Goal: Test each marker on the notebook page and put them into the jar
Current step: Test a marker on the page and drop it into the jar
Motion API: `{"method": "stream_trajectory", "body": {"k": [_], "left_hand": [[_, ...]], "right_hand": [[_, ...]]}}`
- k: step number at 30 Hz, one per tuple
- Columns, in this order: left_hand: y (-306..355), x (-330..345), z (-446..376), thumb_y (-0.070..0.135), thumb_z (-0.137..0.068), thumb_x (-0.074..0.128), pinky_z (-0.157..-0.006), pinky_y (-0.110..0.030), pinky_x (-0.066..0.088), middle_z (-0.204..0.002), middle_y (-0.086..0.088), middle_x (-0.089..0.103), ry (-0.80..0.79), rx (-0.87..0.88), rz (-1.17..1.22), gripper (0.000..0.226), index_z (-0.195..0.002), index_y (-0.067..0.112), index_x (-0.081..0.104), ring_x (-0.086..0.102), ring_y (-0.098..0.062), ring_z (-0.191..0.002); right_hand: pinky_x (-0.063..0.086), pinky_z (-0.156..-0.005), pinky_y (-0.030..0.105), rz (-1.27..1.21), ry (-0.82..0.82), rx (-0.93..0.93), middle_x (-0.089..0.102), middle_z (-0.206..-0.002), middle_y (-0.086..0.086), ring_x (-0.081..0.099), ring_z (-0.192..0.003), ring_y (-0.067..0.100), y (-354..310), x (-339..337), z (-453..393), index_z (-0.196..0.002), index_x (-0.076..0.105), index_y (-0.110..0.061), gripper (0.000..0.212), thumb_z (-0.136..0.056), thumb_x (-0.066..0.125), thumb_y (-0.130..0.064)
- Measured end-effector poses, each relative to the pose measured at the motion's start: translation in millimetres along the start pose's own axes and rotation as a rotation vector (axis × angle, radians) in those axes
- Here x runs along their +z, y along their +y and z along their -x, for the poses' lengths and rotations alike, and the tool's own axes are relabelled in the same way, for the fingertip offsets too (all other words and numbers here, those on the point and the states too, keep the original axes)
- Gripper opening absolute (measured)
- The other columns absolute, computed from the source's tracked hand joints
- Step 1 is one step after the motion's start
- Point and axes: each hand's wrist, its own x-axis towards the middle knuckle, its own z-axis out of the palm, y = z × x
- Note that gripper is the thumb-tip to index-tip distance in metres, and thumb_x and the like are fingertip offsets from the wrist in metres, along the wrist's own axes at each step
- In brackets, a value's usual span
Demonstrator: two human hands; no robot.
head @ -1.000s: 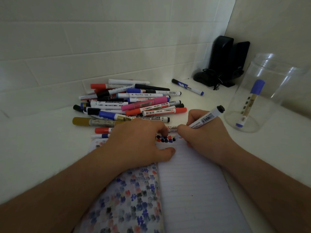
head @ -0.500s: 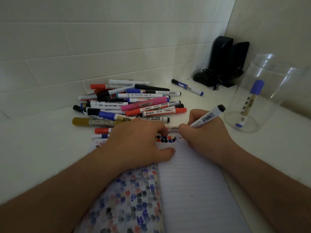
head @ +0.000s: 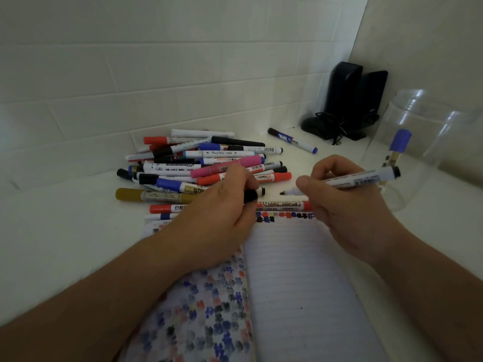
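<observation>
The right hand pinches an uncapped white marker between thumb and curled fingers; the marker lies almost level above the top edge of the notebook, its long axis running left to right, the dark tip pointing left toward the other hand and the black butt end toward the jar; the left hand has its fingers curled round a black cap, held just beside the tip but not touching it; under both hands the open notebook shows a lined right page with a row of colour blots along its top and a left page thick with blots; a red-ended whiteboard marker lies crosswise at the notebook's upper edge; behind the left hand sits the pile of markers, most lying roughly left to right; a lone blue-capped marker rests apart, near the black speakers in the corner; the clear jar stands at right on the white counter, with one blue-capped marker leaning inside it.
</observation>
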Motion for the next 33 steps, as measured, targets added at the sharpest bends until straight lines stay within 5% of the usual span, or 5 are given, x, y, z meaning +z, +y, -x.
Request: {"method": "stream_trajectory", "body": {"k": [3,8,27,33], "left_hand": [[1,0,1,0.027,-0.104,0.05,-0.079,-0.014,0.05,-0.111,0.021,0.055,0.017,-0.032,0.135,0.022,-0.117,0.039,0.039,0.057,0.004,-0.1],[0,1,-3,0.023,-0.1,0.058,-0.088,-0.021,0.054,-0.114,0.02,0.059,0.054,-0.029,0.256,0.027,-0.112,0.043,0.044,0.059,0.004,-0.104],[0,4,-3,0.026,-0.093,0.07,-0.087,-0.033,0.059,-0.106,0.016,0.069,0.06,-0.009,0.281,0.023,-0.102,0.041,0.055,0.067,-0.001,-0.1],[5,2,-2,0.016,-0.094,0.068,-0.074,-0.021,0.058,-0.088,0.017,0.072,0.065,-0.013,0.376,0.022,-0.097,0.036,0.058,0.071,-0.004,-0.081]], "right_hand": [[0.038,-0.041,0.02,-0.266,-0.087,0.129,0.051,-0.059,0.006,0.043,-0.049,0.015,-9,-6,4,-0.076,0.065,-0.016,0.016,-0.079,0.079,-0.024],[0.049,-0.046,0.022,-0.489,-0.112,0.291,0.057,-0.068,0.01,0.056,-0.056,0.017,-10,-10,4,-0.086,0.063,-0.005,0.022,-0.079,0.056,-0.024],[0.05,-0.055,0.028,-0.322,-0.171,0.267,0.063,-0.07,0.013,0.06,-0.059,0.019,1,-5,0,-0.077,0.071,-0.018,0.021,-0.086,0.052,-0.017],[0.051,-0.061,0.029,-0.282,-0.092,0.261,0.065,-0.061,0.006,0.061,-0.057,0.017,-3,6,4,-0.058,0.067,-0.024,0.05,-0.105,0.051,-0.024]]}}
